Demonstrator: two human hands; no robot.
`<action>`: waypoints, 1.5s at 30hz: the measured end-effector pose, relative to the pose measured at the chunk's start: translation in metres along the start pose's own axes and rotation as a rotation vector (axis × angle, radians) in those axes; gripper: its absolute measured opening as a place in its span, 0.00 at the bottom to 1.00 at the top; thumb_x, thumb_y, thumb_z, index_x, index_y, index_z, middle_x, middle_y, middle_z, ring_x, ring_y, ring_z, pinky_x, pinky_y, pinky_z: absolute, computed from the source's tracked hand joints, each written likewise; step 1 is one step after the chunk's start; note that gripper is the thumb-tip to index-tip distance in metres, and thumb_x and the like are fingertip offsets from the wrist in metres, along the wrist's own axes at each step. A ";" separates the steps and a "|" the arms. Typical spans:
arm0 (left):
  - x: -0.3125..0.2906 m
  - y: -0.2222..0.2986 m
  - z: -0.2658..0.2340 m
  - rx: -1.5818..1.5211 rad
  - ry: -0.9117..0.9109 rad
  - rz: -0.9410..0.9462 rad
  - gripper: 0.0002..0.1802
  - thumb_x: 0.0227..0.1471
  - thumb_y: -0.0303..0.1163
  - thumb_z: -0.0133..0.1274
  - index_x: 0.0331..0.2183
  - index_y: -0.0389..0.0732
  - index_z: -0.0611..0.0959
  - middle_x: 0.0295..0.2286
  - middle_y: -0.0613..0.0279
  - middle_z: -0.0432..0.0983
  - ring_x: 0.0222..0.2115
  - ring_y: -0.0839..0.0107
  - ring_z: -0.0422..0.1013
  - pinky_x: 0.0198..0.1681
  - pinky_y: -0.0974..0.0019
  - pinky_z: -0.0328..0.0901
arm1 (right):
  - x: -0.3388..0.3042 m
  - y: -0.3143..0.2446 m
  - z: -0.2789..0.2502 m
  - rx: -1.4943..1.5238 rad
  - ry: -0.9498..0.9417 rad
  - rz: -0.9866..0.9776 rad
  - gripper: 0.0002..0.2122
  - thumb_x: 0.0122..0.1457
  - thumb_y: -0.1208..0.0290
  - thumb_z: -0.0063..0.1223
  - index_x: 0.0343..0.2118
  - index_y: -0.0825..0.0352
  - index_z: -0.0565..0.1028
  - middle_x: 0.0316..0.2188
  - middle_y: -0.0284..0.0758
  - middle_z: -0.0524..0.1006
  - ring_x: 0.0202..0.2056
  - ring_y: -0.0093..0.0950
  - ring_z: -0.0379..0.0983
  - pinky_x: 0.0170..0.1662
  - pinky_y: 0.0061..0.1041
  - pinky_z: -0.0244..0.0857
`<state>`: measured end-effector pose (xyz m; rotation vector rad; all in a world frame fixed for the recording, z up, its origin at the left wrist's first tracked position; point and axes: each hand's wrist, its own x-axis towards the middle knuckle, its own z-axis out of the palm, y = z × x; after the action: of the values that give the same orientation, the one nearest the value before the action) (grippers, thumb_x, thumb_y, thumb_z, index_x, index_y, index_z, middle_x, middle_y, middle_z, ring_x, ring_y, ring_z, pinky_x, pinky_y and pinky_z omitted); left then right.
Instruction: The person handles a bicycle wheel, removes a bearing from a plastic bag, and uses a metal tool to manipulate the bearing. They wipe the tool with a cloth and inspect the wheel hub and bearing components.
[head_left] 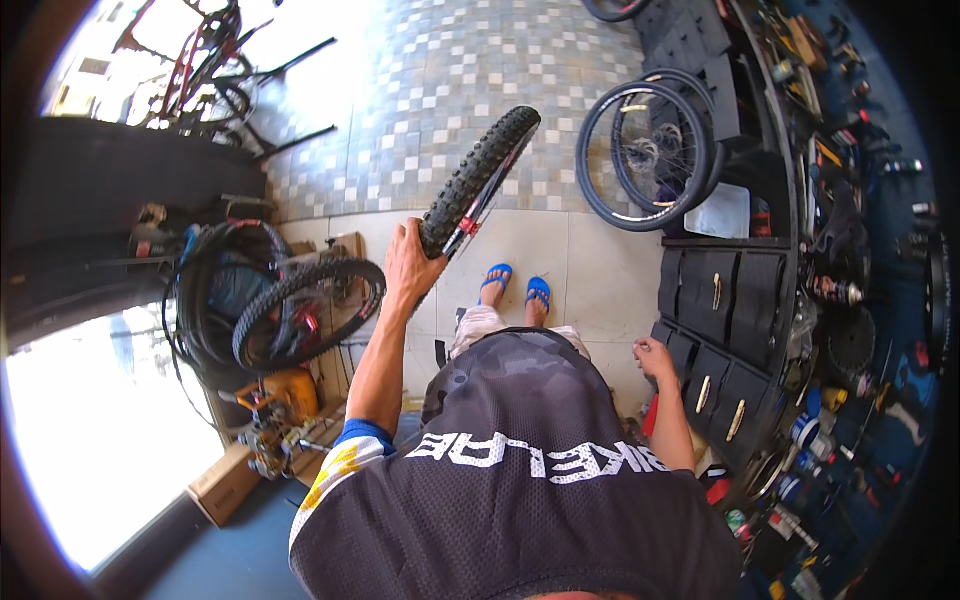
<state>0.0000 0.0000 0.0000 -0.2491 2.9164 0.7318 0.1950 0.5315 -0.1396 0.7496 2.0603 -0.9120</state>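
Note:
My left hand [410, 265] is closed around the tyre of a bicycle wheel [478, 175]. The wheel stands tilted in front of me, seen nearly edge-on. Its black tyre has chunky knobs, and a red and white rim with spokes shows along its right side. Below the hand, part of the wheel is hidden behind my arm. Out to the right, my right hand [654, 360] hangs beside the black drawers [700, 291] with its fingers curled in. I see nothing held in it.
Two thin-tyred wheels [590, 150] lean by the dark cabinet on the right. Tools [850, 340] crowd the bench beyond. At left are a knobby tyre [262, 310], coiled tyres, an orange machine [292, 392] and a cardboard box [222, 482]. Bicycle frames [185, 65] stand far left.

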 end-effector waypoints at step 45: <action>0.087 -0.052 0.112 -0.185 -0.350 0.391 0.43 0.47 0.48 0.71 0.62 0.59 0.72 0.47 0.49 0.76 0.47 0.47 0.74 0.48 0.50 0.71 | -0.136 -0.009 0.155 0.248 0.245 0.126 0.19 0.64 0.60 0.59 0.51 0.69 0.79 0.45 0.42 0.83 0.44 0.36 0.81 0.48 0.35 0.73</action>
<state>-0.0667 -0.0032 -0.1360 0.4064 2.5841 0.9853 0.3239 0.3756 -0.0979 1.1604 2.1018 -1.0591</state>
